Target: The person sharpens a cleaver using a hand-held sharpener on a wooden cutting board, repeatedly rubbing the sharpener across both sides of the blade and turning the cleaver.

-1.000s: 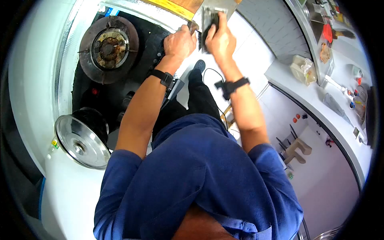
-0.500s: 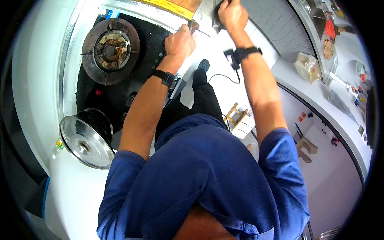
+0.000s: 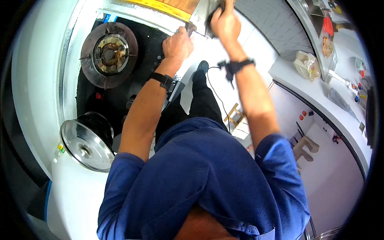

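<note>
Your right hand [image 3: 227,26], fingers closed, grasps a dark, flat, blurred tool [image 3: 209,26]; control is best with the wrist straight and fingertips behind its working edge. Your left hand [image 3: 177,45], curled beyond the right edge of the black, smooth cooktop [image 3: 148,36], meets a small, brown, rounded piece [image 3: 191,28]; whether it grips this, you cannot tell. Outward: a grained brown wooden board [image 3: 180,5] with yellow edge; a rust-mottled round burner [image 3: 130,38]; a glossy, tilted steel lid [image 3: 86,146] near the cooktop's lower left corner.
</note>
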Available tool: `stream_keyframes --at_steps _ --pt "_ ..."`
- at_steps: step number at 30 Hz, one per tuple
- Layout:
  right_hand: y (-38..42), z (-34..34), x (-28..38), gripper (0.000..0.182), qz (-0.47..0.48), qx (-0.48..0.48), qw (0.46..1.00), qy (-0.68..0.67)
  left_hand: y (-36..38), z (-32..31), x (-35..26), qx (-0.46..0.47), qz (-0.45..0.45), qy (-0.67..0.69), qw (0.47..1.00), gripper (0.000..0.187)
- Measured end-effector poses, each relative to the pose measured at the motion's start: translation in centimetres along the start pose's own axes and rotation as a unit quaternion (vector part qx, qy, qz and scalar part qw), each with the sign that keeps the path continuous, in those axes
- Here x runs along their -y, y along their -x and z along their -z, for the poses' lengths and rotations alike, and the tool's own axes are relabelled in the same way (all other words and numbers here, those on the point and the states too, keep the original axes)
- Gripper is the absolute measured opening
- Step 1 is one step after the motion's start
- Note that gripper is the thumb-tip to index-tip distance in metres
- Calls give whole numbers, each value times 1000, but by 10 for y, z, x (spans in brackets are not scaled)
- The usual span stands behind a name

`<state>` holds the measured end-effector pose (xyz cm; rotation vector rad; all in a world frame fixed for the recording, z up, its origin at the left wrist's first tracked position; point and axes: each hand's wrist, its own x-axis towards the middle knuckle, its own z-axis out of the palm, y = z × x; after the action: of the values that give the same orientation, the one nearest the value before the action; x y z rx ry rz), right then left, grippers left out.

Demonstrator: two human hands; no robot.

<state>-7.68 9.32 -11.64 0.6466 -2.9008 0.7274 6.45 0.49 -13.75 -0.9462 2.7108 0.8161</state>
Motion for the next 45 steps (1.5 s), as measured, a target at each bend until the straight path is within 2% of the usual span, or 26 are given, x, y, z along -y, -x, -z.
stream_keyframes --at_steps 2,5,6,8,10,12,14,16,18,19,21,22,24,27,28,30,31,32,34,36,39,40,42,45 --pt "55 3 3 46 42 -22 998 -50 3 3 -4 10 7 3 1000 46" --pt "44 -1 -5 48 95 -18 995 -31 3 11 -7 45 22 -15 999 44" --pt "16 0 -7 51 58 39 998 8 3 9 -6 37 19 -18 999 44" --pt "-41 11 3 48 19 7 999 -39 1 7 -6 26 16 -21 999 44" --pt "15 10 11 49 -25 46 998 -42 3 7 -6 17 17 -25 999 44" --pt "13 3 1 42 22 -8 1000 -17 -2 8 -7 15 18 -18 1000 44" --pt "70 8 0 52 52 23 997 -44 4 5 -6 25 26 -14 999 44" --pt "34 -2 -10 51 75 12 997 -9 2 8 -7 27 20 -17 999 44" --pt "-30 -22 -25 45 40 22 998 39 2 3 -5 24 20 -28 999 44" --pt "-38 -13 -14 46 29 8 1000 4 1 2 -5 17 18 -31 999 44" --pt "-6 2 9 43 -31 12 999 -21 4 1 -5 15 14 -34 999 44" --pt "-10 -6 -4 45 -22 39 998 36 3 2 -6 17 21 -36 999 44" --pt "49 1 4 44 23 -11 999 -30 2 5 -9 19 30 -35 999 43" --pt "50 4 4 43 62 0 996 -59 3 10 -8 39 28 -16 999 43" --pt "26 0 -1 44 49 14 998 -23 1 8 -7 39 25 -23 999 43" --pt "-48 0 -5 41 34 0 999 -33 0 6 -8 40 23 -30 998 43" --pt "-49 -12 -13 41 34 0 999 -34 0 6 -9 35 26 -39 998 43" --pt "-40 -24 -21 45 30 30 999 -4 1 6 -8 34 29 -48 998 44" --pt "-5 -4 -4 48 7 22 1000 9 3 6 -7 39 28 -43 998 43" --pt "48 5 7 47 39 -10 999 -21 1 7 -9 41 29 -32 998 43" --pt "33 1 -1 47 89 -15 995 -34 3 8 -7 43 21 -21 999 43" --pt "6 0 -4 46 61 19 998 12 3 6 -7 36 20 -27 999 43" --pt "-53 4 -6 42 15 -13 1000 -14 0 5 -7 26 20 -34 999 43" --pt "-22 -9 -13 46 20 6 1000 18 2 6 -7 23 16 -37 999 44"
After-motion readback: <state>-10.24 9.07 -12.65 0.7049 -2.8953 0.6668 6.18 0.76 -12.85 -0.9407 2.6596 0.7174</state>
